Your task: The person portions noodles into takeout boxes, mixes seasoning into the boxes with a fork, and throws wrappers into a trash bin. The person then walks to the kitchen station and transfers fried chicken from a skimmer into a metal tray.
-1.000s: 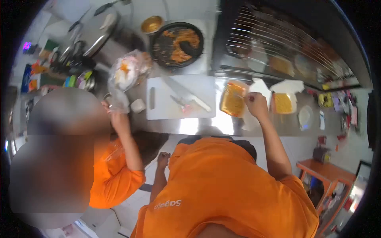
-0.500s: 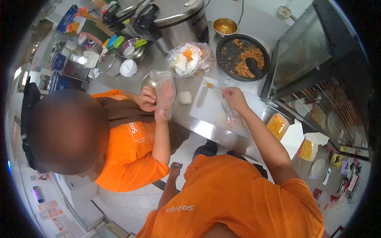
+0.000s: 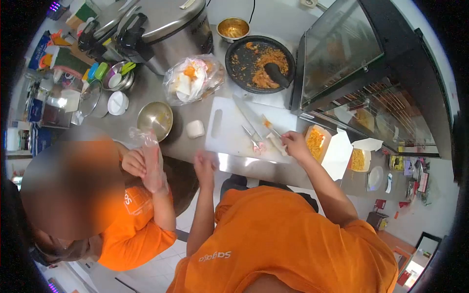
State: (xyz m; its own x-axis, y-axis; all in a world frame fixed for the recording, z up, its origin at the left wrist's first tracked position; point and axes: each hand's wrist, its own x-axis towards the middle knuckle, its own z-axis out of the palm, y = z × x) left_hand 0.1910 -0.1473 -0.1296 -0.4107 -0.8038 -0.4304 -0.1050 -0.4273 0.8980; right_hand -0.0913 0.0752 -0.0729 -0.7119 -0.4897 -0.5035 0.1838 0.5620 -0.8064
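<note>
Fork-handling step, apparently: right hand [image 3: 294,143] pinches a fork [image 3: 274,130], its tines ahead-left over the cutting board [image 3: 227,140] — left hand [image 3: 205,165] blurred, grip unclear — next move calls for clearing the adjacent knife handle [image 3: 277,144].

Large lidded steel cooker [image 3: 168,31] stood at the counter's [image 3: 146,90] back, gold-toned bowl [image 3: 233,30] set near it, clear plastic bag [image 3: 195,80] laid in front, white round container [image 3: 117,103] placed to the left, black-framed glass cabinet [image 3: 337,49] positioned at the right, white dish [image 3: 375,178] set below it.
</note>
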